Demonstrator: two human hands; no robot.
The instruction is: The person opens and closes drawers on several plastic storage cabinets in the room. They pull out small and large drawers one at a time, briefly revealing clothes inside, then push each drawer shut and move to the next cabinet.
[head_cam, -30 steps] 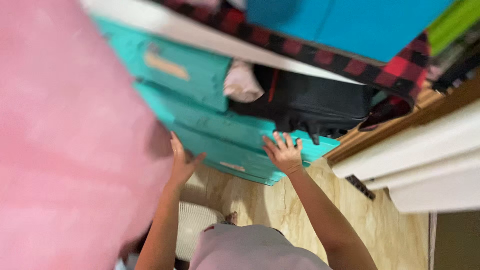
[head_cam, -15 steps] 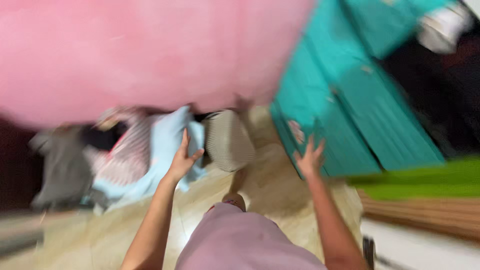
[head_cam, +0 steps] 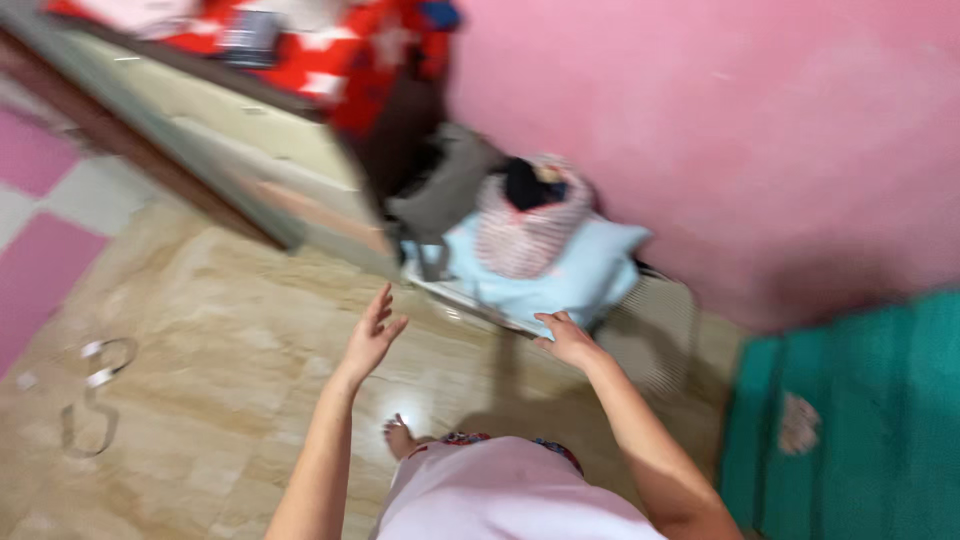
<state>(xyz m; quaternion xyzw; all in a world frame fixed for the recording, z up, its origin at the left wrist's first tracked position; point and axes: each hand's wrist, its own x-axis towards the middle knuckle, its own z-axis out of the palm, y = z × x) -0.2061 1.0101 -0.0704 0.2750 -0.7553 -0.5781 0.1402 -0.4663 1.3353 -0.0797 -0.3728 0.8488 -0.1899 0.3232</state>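
Note:
My left hand point(head_cam: 373, 330) hovers open above the tan floor, fingers spread, a short way left of a pile of clothes. My right hand point(head_cam: 566, 338) reaches to the near edge of that pile and touches or nearly touches a light blue cloth point(head_cam: 560, 275). On top of the blue cloth lies a pink-and-white striped garment point(head_cam: 528, 235) with a dark item on it, and a grey garment point(head_cam: 450, 185) sits at the left. The pile rests in a white basket point(head_cam: 655, 335) by the pink wall. The picture is blurred by motion.
A pale bed frame point(head_cam: 250, 150) with red patterned bedding point(head_cam: 350, 50) runs along the upper left. A teal cabinet point(head_cam: 860, 420) stands at the lower right. A loose strap point(head_cam: 95, 395) lies on the floor at the left, and my bare foot point(head_cam: 400, 437) shows below.
The view has swung left, away from the teal cabinet and onto the clothes pile. My right hand left the cabinet and now reaches the blue cloth; my left hand has drifted off the pile.

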